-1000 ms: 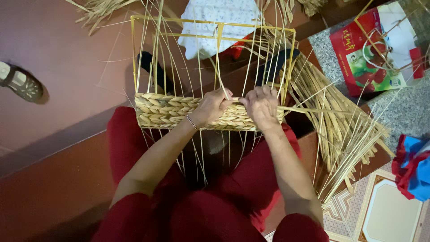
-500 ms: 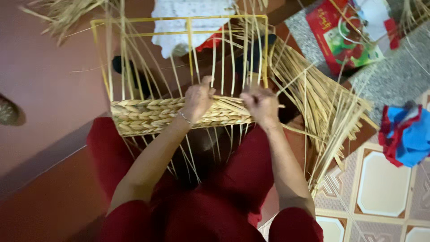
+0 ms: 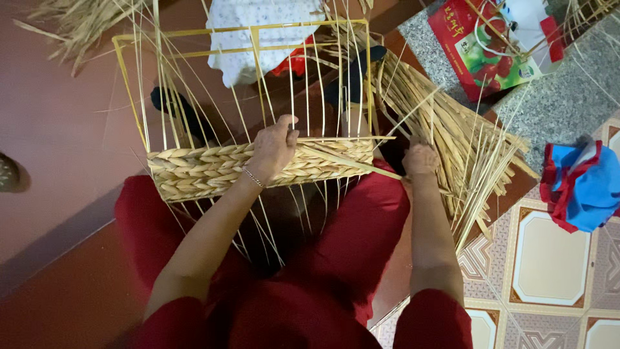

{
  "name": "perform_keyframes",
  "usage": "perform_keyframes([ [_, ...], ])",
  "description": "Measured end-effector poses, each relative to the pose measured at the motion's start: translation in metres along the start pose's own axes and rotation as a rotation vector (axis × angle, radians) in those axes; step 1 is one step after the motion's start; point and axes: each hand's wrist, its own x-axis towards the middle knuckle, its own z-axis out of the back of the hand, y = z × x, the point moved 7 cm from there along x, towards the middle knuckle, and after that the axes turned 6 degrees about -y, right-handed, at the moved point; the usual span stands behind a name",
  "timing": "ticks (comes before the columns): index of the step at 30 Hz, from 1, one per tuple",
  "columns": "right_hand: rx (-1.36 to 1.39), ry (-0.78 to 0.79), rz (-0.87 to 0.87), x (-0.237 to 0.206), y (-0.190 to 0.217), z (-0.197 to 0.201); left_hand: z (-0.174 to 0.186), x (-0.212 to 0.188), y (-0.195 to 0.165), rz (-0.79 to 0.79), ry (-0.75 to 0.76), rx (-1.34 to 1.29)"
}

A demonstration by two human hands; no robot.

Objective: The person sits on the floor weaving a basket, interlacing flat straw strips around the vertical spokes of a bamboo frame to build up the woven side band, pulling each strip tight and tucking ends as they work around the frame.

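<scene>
A half-woven straw basket (image 3: 194,171) on a yellow wire frame (image 3: 132,97) rests on my lap, with a braided band along its lower side and thin upright stakes above. My left hand (image 3: 272,150) presses on the woven band near its middle and pinches the weave. My right hand (image 3: 421,159) is off the basket to the right, fingers curled on loose straw strands at the edge of a straw bundle (image 3: 452,136). One long strand (image 3: 349,163) runs from the band toward my right hand.
A red printed bag (image 3: 491,45) lies on grey stone at the top right. A blue and red cloth (image 3: 584,184) sits on the tiled floor at right. White fabric (image 3: 258,35) lies behind the frame. More loose straw (image 3: 77,22) is at top left. A shoe (image 3: 8,171) shows at the left edge.
My right hand left the woven band and moved right to the straw bundle. My left hand stayed on the band. The view shifted slightly.
</scene>
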Motion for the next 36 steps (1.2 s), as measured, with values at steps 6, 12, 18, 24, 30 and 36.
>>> perform_keyframes([
  [6,-0.072,-0.118,0.058,0.005,0.014,0.017,-0.002,-0.001,0.002,0.008,0.002,-0.013],
  [12,0.046,-0.273,0.147,0.003,0.021,0.039,0.009,-0.003,-0.006,-0.030,-0.078,-0.053],
  [18,0.478,-0.559,-0.148,0.005,-0.025,0.050,-0.001,-0.003,-0.001,0.114,0.143,-0.030],
  [24,1.361,-0.508,-0.388,0.022,-0.107,0.043,-0.003,-0.005,0.002,0.053,0.078,-0.045],
  [30,0.732,-0.439,0.237,0.008,-0.041,0.069,-0.006,-0.003,0.002,0.012,-0.005,0.009],
  [36,0.019,-0.064,0.023,0.002,0.009,0.029,0.000,-0.010,0.004,-0.023,-0.006,-0.037],
])
